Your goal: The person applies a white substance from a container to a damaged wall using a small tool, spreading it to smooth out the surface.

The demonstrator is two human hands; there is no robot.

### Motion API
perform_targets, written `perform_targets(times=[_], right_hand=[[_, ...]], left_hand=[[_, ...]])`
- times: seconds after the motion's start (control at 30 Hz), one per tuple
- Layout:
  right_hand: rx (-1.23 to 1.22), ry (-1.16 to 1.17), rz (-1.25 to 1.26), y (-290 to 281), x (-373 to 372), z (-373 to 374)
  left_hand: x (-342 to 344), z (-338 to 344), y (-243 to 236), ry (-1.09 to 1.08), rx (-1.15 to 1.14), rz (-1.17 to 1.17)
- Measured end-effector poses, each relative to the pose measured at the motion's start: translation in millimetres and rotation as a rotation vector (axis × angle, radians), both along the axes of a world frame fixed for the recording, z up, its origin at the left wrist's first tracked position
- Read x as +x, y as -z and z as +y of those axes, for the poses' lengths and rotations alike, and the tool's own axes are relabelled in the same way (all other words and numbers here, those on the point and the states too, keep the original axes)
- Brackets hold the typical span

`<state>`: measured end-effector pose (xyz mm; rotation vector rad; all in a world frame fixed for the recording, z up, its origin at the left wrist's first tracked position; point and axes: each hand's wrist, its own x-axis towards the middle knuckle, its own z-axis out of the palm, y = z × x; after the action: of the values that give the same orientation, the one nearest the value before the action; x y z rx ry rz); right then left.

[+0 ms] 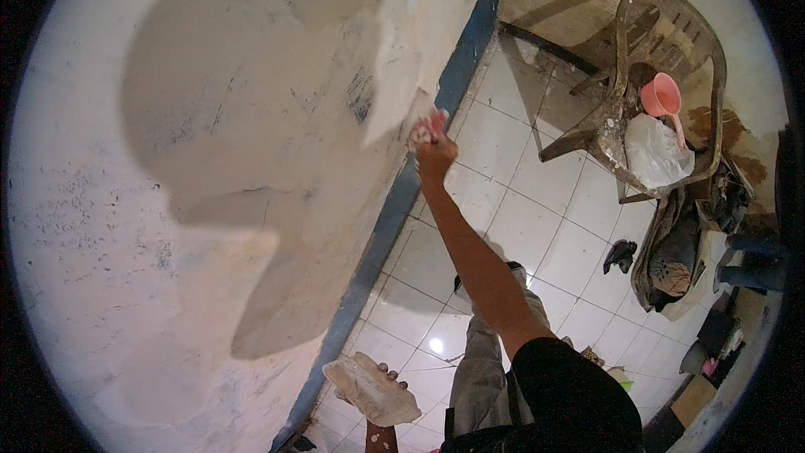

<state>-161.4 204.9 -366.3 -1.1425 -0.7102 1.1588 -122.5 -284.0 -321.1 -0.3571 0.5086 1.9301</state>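
My right hand reaches out to the wall, closed round the reddish handle of a putty knife. The knife's pale, flat blade lies at the wall's surface, just above the blue band along its foot; motion blurs it a little. Low in the view, my left hand grips a slab-like board caked with whitish putty, its fingertips showing over the far edge. The rest of that hand is hidden under the board.
A dirty plastic chair stands at the upper right, holding a pink dipper and a white plastic bag. Past it lie an opened sack and a dark crumpled thing on the white tiles.
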Motion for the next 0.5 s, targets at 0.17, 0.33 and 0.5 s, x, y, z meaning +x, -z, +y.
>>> perform_targets(times=[0.17, 0.33, 0.5], right_hand=[[0.557, 0.210, -0.804, -51, -15, -50], [0.413, -0.373, -0.336, -37, 13, -128], [-0.045, -0.339, -0.357, -17, 25, -91]], left_hand=[[10, 8, -22, 0.007, -0.025, 0.088], [6, 6, -21, 0.000, -0.155, 0.060], [-1, 9, -19, 0.050, -0.021, -0.036]])
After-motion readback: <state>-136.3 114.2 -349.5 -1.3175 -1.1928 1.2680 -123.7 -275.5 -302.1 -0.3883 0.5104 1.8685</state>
